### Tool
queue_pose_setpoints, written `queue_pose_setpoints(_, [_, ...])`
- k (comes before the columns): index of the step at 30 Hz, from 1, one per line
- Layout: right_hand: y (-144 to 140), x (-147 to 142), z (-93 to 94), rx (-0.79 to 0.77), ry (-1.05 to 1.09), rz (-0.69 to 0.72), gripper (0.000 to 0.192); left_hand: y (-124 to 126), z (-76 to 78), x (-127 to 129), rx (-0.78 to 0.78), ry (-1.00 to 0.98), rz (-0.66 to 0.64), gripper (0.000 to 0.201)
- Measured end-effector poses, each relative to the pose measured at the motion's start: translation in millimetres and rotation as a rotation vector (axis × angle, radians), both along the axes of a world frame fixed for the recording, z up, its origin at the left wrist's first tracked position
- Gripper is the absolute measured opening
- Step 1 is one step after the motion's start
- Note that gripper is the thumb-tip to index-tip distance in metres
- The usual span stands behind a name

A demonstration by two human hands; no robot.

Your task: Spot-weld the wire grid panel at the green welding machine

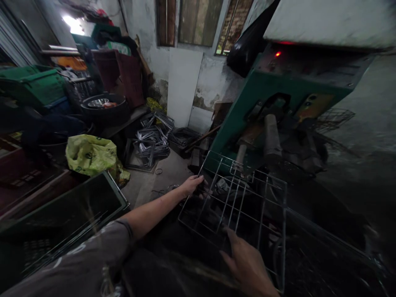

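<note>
While both hands grip it, the wire rack sits between them in front of the machine.

Right hand: the right hand (247, 264) is lowest in view, fingers curled over the near edge of the wire rack (235, 202), closed on a wire there.

Left hand: the left hand (193, 185) reaches out on a bare arm from a grey sleeve and clasps the rack's left edge, fingers wrapped round the frame wire.

Wire rack: a bright metal grid with a rectangular frame and thin cross wires, tilted, its far edge up against the machine's round bars.

Machine: a green machine (262, 90) stands just behind the rack, a small red light (277, 54) lit on its top.

Left side: a yellow-green plastic bag (91, 154) lies near a dark tray.

Floor farther back: a heap of bent wire frames (151, 140) lies on the floor by the wall.

Far corner: a black tyre (105, 109) sits beside a green crate (34, 84).
</note>
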State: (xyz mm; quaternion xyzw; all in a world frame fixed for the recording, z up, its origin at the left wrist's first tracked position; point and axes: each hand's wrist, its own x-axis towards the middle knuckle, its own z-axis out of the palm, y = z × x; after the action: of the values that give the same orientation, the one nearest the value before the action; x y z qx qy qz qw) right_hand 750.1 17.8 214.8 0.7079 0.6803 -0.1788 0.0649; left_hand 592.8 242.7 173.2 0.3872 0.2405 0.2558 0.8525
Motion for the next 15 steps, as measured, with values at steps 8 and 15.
queue_pose_setpoints(8, [12,8,6.3,-0.031,-0.053,-0.002,0.054,11,-4.6,12,-0.026,-0.021,0.004,0.038])
queue_pose_setpoints(15, [5,24,-18.1,0.105,0.059,-0.008,0.054,11,-5.7,16,-0.051,-0.028,0.014,0.037])
